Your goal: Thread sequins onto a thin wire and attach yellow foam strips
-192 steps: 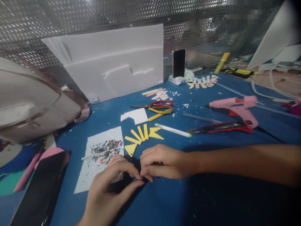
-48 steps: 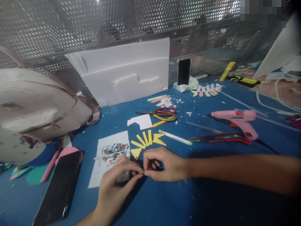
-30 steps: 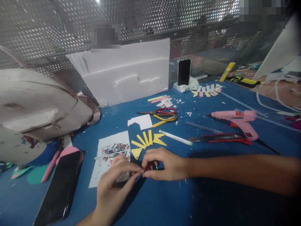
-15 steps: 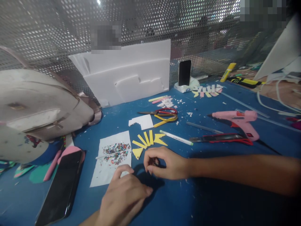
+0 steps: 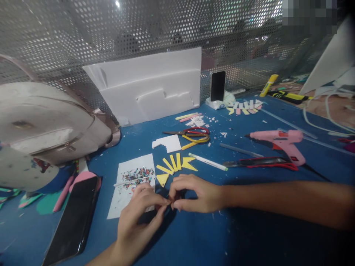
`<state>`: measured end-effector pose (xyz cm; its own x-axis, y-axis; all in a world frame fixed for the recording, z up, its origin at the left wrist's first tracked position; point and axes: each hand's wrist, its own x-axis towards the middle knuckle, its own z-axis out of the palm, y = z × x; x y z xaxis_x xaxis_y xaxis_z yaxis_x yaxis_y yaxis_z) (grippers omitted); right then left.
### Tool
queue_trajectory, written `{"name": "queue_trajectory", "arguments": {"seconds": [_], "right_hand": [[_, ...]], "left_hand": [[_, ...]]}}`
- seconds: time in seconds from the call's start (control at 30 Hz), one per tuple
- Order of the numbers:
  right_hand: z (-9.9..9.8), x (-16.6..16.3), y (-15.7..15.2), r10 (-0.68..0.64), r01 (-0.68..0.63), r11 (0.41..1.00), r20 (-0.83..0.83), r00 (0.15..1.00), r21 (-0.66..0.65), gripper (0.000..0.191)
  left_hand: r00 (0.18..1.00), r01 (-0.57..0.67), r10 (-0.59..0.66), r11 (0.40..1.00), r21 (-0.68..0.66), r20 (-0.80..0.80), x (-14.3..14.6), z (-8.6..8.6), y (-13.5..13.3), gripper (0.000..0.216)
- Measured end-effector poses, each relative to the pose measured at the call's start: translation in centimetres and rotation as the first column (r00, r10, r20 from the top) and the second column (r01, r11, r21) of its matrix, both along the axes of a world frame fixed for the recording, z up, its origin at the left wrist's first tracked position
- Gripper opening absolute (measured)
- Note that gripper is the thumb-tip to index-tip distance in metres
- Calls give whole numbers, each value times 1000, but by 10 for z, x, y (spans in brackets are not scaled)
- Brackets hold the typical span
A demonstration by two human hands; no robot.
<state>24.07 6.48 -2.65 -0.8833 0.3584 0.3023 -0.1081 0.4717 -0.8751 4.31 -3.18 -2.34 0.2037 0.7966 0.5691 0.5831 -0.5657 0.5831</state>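
Note:
My left hand (image 5: 142,208) is closed in a pinch, thumb against fingertips, beside the lower edge of a white paper sheet (image 5: 113,207). Its fingertips meet those of my right hand (image 5: 192,193), whose thumb and fingers are also pinched together. Whatever sits between them is too small to name. On the sheet lie scattered shiny glitter bits (image 5: 138,173) and a thin white stick (image 5: 133,181). Just beyond my fingers, yellow strips (image 5: 172,162) fan out between a yellow triangular piece (image 5: 162,179) and a yellow tail-shaped piece (image 5: 189,163).
A phone (image 5: 70,221) and a pale backpack (image 5: 52,118) are at the left. Scissors (image 5: 194,133), a cut white piece (image 5: 170,143), a marker (image 5: 208,162), a utility knife (image 5: 260,162) and a pink glue gun (image 5: 280,138) lie beyond. White foam boards (image 5: 155,83) lean behind.
My left hand has closed from spread fingers to a pinch and moved up to meet my right fingertips. My right hand stays nearly in place.

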Motion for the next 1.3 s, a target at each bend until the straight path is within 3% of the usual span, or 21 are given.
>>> {"name": "queue_trajectory", "arguments": {"seconds": [0.13, 0.33, 0.47, 0.57, 0.63, 0.73, 0.83, 0.87, 0.97, 1.3], "right_hand": [[-2, -1, 0, -12, 13, 995, 18, 1000, -103, 10], [-2, 0, -1, -4, 2, 998, -35, 999, -65, 5], [-1, 0, -2, 2, -4, 999, -49, 999, -37, 8], [-1, -1, -2, -18, 16, 999, -38, 999, -43, 9], [-1, -1, -2, -35, 34, 997, -19, 999, -62, 7], [-1, -1, -2, -29, 30, 996, 13, 999, -86, 7], [0, 0, -3, -25, 29, 995, 42, 999, -93, 8], [1, 1, -3, -27, 31, 995, 46, 999, -93, 10], [2, 1, -2, -17, 22, 995, 51, 999, -94, 12], [1, 1, -1, 2, 4, 993, 52, 999, -118, 13]], "left_hand": [[999, 36, -36, 999, 28, -11, 2, 2, -1, 32], [971, 182, -164, 979, 92, -175, 4, 11, -4, 31], [828, 442, -325, 880, 175, -457, 7, 10, -16, 17], [664, 548, -287, 816, 187, -691, 2, 17, -18, 19], [642, 523, -234, 830, 193, -730, -7, 26, -10, 24], [801, 155, -73, 984, 87, -593, -32, 38, 14, 23], [868, -49, -51, 981, -188, -494, -58, 41, 36, 15], [857, -77, -77, 958, -275, -509, -65, 40, 41, 12], [847, -85, -101, 943, -321, -522, -76, 35, 49, 15], [823, -91, -94, 952, -293, -560, -70, 23, 46, 14]]}}
